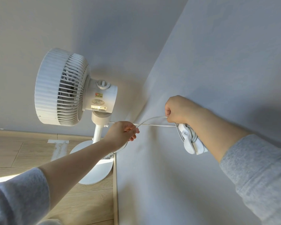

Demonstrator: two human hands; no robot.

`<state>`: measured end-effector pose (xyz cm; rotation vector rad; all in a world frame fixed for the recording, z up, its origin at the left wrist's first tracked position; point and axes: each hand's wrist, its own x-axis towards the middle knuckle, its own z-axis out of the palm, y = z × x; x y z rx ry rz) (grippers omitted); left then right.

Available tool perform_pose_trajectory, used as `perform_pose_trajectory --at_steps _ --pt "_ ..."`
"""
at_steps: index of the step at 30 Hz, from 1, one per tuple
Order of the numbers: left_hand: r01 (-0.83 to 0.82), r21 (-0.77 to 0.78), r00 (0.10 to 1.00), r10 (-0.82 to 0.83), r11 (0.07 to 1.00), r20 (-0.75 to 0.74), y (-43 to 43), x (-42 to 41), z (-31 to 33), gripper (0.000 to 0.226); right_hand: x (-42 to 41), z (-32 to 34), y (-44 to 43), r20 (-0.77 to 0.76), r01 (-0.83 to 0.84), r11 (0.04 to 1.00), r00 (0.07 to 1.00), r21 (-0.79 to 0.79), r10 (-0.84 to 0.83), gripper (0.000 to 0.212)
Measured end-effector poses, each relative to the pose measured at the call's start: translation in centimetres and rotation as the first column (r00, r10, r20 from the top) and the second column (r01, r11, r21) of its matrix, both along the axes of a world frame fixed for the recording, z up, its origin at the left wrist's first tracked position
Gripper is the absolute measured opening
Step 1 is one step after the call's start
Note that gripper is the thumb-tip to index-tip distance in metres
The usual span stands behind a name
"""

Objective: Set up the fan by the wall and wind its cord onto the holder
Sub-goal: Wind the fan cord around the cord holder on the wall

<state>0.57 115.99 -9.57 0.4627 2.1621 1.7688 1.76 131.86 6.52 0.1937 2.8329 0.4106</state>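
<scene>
A white pedestal fan (63, 88) stands on its round base (97, 171) in the corner, head turned left. Its white cord (152, 120) runs from the base up through my left hand (122, 133), which is closed on it, then loops right to my right hand (177, 110), which pinches it against the wall. Just below my right hand, a white cord holder (189, 142) is fixed to the right wall, with a few turns of cord wrapped around it. Another straight stretch of cord crosses between the fan's neck and the holder.
The pale right wall (217, 62) meets the back wall (104, 30) just behind the fan. Wooden floor (15, 151) lies at the lower left, with a strip of tape (58, 142) on it. A skirting strip (115, 184) runs along the right wall's foot.
</scene>
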Motion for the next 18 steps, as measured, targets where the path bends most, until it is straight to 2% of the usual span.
perform_pose_trajectory --at_steps 7,11,14,18 --pt "-0.042 0.026 0.998 0.043 0.999 -0.036 0.3 0.4 1.0 0.015 0.1 0.6 0.1 -0.156 -0.011 0.985 0.987 0.173 0.039 0.030" --pt "-0.043 0.025 0.998 0.044 0.999 -0.047 0.4 0.4 2.0 0.018 0.9 1.3 0.0 -0.195 -0.024 0.967 0.978 0.252 0.075 0.026" --pt "0.039 0.013 0.999 -0.039 0.999 -0.010 0.4 0.7 2.5 0.019 1.5 1.9 -0.2 -0.207 -0.016 0.967 0.976 0.254 0.070 0.024" --pt "0.066 -0.006 0.998 -0.066 0.998 -0.018 0.3 1.3 3.1 0.019 2.6 2.9 -0.3 -0.235 -0.008 0.975 0.970 0.220 0.061 0.021"
